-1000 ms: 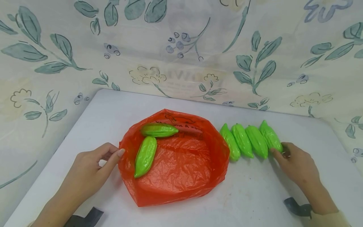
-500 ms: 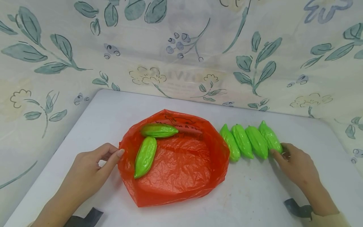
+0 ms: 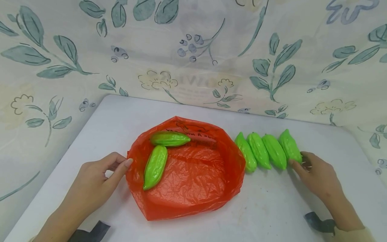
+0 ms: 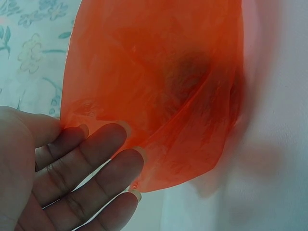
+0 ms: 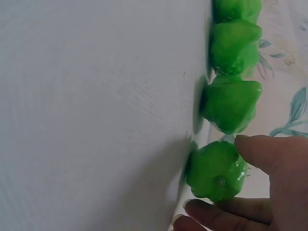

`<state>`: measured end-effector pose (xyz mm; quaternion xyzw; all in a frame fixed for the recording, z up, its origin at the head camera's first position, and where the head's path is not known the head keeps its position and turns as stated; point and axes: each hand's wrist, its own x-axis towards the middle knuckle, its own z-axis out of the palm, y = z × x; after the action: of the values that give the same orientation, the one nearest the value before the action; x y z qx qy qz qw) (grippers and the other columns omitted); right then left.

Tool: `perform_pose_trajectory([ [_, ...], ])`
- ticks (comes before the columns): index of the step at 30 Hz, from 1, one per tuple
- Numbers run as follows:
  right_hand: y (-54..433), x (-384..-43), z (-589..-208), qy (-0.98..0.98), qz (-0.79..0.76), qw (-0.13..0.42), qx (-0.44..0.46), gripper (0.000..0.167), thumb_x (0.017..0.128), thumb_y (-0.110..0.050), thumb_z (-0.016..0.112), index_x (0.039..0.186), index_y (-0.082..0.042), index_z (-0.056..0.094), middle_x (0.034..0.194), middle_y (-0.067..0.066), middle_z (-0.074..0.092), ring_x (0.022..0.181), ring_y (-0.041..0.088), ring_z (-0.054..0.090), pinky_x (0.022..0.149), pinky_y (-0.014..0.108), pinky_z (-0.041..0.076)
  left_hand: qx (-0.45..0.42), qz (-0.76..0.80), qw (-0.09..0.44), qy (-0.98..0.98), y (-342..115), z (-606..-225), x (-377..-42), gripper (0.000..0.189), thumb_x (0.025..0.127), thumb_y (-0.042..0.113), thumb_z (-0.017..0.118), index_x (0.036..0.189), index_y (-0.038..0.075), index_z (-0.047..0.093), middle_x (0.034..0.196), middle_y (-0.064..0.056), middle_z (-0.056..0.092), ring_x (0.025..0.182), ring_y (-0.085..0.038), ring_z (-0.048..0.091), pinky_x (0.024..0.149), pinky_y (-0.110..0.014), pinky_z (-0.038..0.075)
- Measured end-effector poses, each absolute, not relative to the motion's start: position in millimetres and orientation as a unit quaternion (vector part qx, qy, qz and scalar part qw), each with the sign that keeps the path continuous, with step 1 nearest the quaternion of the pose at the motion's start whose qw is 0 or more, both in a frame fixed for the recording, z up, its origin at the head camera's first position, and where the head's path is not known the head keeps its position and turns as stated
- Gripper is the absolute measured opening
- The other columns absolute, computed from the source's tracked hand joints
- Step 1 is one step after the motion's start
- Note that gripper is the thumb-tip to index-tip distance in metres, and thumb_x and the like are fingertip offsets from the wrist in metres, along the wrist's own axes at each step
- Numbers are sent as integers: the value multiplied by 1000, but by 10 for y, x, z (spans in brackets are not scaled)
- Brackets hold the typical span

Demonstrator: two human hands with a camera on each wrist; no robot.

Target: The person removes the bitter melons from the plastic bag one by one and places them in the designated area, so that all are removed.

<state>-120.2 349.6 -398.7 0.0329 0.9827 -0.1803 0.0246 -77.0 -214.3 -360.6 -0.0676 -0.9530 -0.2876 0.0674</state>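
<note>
A red plastic bag (image 3: 196,178) lies with its mouth spread wide, two green bitter melons (image 3: 155,167) inside against its left and far walls. My left hand (image 3: 96,179) pinches the bag's left rim between thumb and fingers; the left wrist view shows the thin film (image 4: 144,96) at the fingertips. To the right of the bag, a row of bitter melons (image 3: 259,151) stands side by side. My right hand (image 3: 320,176) grips the near end of the rightmost bitter melon (image 3: 289,146), thumb on one side and fingers on the other, as the right wrist view also shows.
Everything lies on a white table (image 3: 272,208), with a floral-patterned cloth (image 3: 193,80) behind it. The bag's right edge overlaps the nearest melon of the row in the head view. Dark straps (image 3: 320,223) show beside both wrists.
The far end of the rightmost bitter melon has swung slightly right, widening the gap to its neighbour. The left hand and the bag stay as they were.
</note>
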Motion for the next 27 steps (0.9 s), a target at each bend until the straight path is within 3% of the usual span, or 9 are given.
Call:
perform_pose_trajectory([
  [18, 3464, -1217, -3972, 980, -196, 15, 3, 68, 108, -43, 57, 144, 14, 47, 124, 37, 63, 112, 56, 63, 87, 67, 53, -73, -282, 71, -954, -2138, -3589, -768, 10, 102, 29, 70, 100, 19, 70, 83, 12, 71, 76, -13, 63, 64, -21, 55],
  [27, 3470, -1231, -3940, 983, -186, 1, -2, 70, 107, -44, 57, 145, 13, 45, 134, 39, 56, 113, 61, 58, 85, 70, 50, -72, -286, 71, -953, -2129, -3590, -748, 9, 102, 28, 70, 100, 19, 69, 84, 11, 71, 78, -15, 66, 63, -21, 55],
])
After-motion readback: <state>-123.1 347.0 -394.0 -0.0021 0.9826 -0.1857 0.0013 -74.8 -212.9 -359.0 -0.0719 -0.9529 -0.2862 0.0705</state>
